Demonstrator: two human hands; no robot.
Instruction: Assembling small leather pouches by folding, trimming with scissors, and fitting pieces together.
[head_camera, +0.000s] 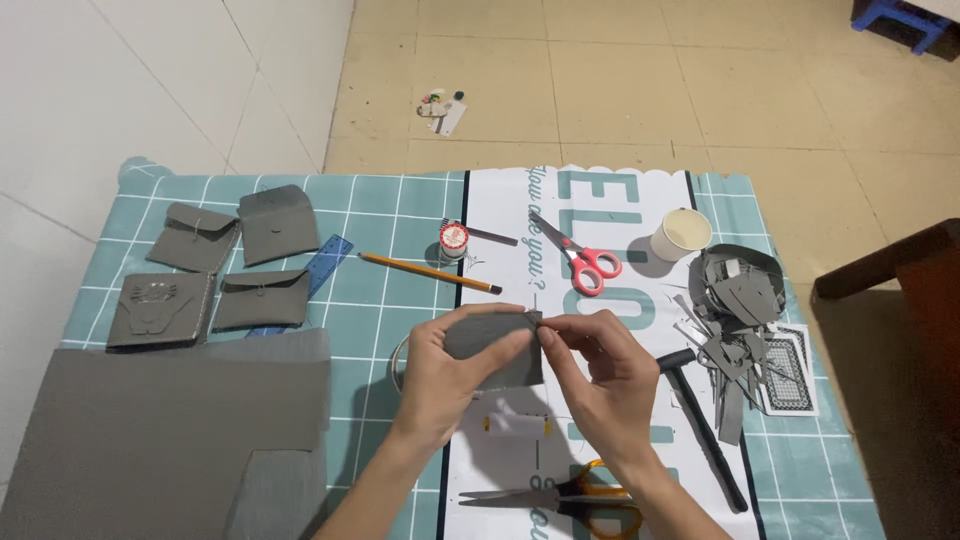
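Above the table's middle, both hands hold a small folded piece of grey leather (490, 335). My left hand (440, 385) grips it from the left, thumb on its front. My right hand (600, 375) pinches its upper right corner with thumb and forefinger; whether a needle is in the fingers I cannot tell. A white spool of thread (517, 424) lies on the table just beneath the hands.
Red-handled scissors (585, 262), a pencil (428, 271), a red thread reel (454, 239), a paper cup (681, 234), grey offcuts (740, 300), a black hammer (705, 425), orange-handled scissors (570, 497). Left: several grey pouches (278, 224), a blue ruler (325, 262), a large grey sheet (150, 430).
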